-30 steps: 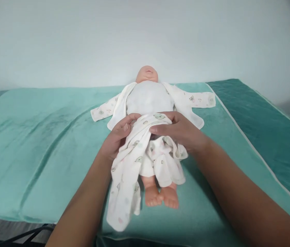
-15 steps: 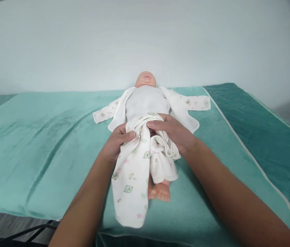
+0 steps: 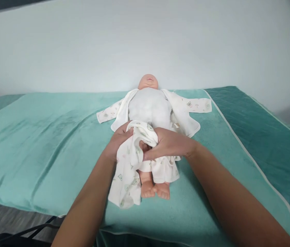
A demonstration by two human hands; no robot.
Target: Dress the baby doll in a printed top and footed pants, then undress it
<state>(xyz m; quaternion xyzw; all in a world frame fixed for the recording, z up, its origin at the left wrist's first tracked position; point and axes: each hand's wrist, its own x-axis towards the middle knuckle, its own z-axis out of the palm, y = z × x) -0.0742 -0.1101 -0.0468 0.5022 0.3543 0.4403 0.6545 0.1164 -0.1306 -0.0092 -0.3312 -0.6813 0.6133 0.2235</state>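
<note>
A baby doll (image 3: 148, 103) lies on its back with its head away from me and its bare feet (image 3: 155, 190) towards me. Over its hips and legs are bunched white baby pants (image 3: 126, 171) with small printed animals. My left hand (image 3: 117, 140) is closed on the gathered cloth at the left, thumb on top. From the right, my right hand (image 3: 166, 144) grips the same cloth, its thumb low by the dark opening and some fingertips hidden in the folds. One pant leg hangs down left of the feet. Another covers the doll's leg on the right, down to the ankle.
Under the doll an open white baby jacket (image 3: 186, 120) is spread, sleeves out to both sides. A teal cloth (image 3: 57, 137) with a pale border covers the bed, and a darker teal cover (image 3: 258, 137) shows at right. Behind stands a pale wall (image 3: 145, 41).
My right hand has shifted lower, thumb now down by the opening in the pants. The hanging pant leg is drawn up and crumpled, uncovering the doll's left-side foot. The camera view has shifted slightly.
</note>
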